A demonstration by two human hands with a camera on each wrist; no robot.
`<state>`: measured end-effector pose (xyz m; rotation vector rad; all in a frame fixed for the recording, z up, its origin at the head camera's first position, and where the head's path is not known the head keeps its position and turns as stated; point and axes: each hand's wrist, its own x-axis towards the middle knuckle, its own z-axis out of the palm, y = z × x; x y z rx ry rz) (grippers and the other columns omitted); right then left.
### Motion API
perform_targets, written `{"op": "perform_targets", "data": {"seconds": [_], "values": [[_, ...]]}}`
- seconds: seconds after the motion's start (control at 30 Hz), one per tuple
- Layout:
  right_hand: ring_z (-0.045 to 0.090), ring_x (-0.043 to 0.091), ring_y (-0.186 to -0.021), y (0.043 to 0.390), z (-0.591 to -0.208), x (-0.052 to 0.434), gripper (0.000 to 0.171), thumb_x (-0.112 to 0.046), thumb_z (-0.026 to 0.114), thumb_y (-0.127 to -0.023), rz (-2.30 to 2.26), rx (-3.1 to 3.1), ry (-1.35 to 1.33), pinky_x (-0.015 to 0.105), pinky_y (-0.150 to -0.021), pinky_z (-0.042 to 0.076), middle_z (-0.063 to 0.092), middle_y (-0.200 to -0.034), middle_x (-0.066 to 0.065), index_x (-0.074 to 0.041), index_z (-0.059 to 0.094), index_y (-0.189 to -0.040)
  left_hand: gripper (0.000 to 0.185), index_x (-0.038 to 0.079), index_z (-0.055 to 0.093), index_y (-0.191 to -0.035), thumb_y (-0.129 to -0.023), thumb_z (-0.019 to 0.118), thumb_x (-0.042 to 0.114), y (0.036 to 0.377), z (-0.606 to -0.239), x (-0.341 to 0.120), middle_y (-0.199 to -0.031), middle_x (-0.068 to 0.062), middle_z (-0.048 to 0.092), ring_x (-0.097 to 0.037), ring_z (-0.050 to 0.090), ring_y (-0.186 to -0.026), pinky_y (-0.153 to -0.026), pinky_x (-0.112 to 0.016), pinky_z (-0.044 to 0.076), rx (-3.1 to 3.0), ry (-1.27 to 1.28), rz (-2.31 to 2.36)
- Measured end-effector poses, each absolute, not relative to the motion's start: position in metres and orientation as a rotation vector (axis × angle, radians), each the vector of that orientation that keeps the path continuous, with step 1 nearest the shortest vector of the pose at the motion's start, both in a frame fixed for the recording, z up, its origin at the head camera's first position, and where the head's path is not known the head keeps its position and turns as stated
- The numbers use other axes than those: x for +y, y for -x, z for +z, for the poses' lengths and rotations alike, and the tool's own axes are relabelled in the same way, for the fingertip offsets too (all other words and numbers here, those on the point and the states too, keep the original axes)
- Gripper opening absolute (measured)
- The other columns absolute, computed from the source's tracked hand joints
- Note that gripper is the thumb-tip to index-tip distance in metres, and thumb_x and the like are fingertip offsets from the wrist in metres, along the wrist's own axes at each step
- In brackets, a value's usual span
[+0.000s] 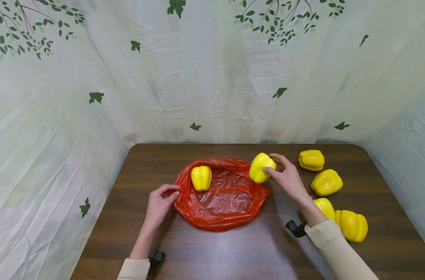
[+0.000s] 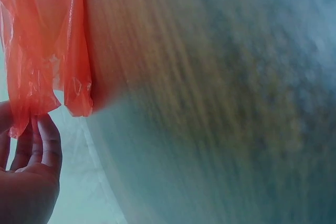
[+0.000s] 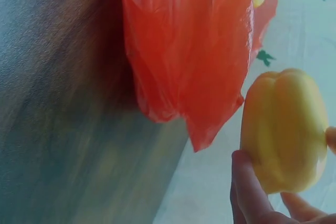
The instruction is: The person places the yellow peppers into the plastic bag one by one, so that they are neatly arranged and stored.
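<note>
One yellow bell pepper [image 1: 201,177] already sits inside the open red plastic bag [image 1: 219,202], a second pepper [image 1: 261,167] is held over the bag's right rim, and four more peppers [image 1: 326,182] lie on the brown table [image 1: 233,252] to the right, so I judge the bagging under halfway done. The right hand [image 1: 287,177] grips the held pepper with thumb and fingers curled round it, while the left hand [image 1: 160,202] pinches the bag's left edge. The held pepper is smooth, glossy, lobed and evenly yellow.
</note>
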<state>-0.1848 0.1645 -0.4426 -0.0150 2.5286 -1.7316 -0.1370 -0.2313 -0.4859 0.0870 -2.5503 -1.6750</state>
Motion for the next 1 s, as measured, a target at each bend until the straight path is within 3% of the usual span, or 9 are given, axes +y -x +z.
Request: {"op": "perform_targets", "data": {"seconds": [0.37, 0.6, 1.0], "values": [[0.055, 0.031, -0.108, 0.187, -0.440, 0.140, 0.060, -0.036, 0.070, -0.082, -1.584, 2.517, 0.188, 0.041, -0.077, 0.053, 0.050, -0.130, 0.012, -0.015, 0.045, -0.134, 0.015, 0.011, 0.069, -0.099, -0.085, 0.067, 0.005, 0.143, -0.505, -0.236, -0.100, -0.007, 0.064, -0.022, 0.060, -0.082, -0.071, -0.024, 0.053, -2.520, -0.093, -1.687], [0.055, 0.030, -0.107, 0.190, -0.438, 0.128, 0.059, -0.035, 0.070, -0.083, -1.473, 2.555, 0.303, 0.041, -0.083, 0.050, 0.052, -0.128, 0.013, -0.013, 0.047, -0.132, 0.015, 0.011, 0.070, -0.099, -0.085, 0.067, 0.004, 0.143, -0.504, -0.235, -0.100, -0.009, 0.064, -0.023, 0.060, -0.081, -0.070, -0.023, 0.053, -2.520, -0.096, -1.684], [0.054, 0.028, -0.105, 0.194, -0.424, 0.116, 0.059, -0.035, 0.069, -0.082, -1.351, 2.606, 0.399, 0.042, -0.081, 0.050, 0.055, -0.124, 0.010, -0.011, 0.049, -0.132, 0.014, 0.011, 0.069, -0.099, -0.086, 0.066, 0.007, 0.144, -0.501, -0.236, -0.101, -0.008, 0.064, -0.024, 0.060, -0.082, -0.071, -0.024, 0.053, -2.543, -0.113, -1.682]]}}
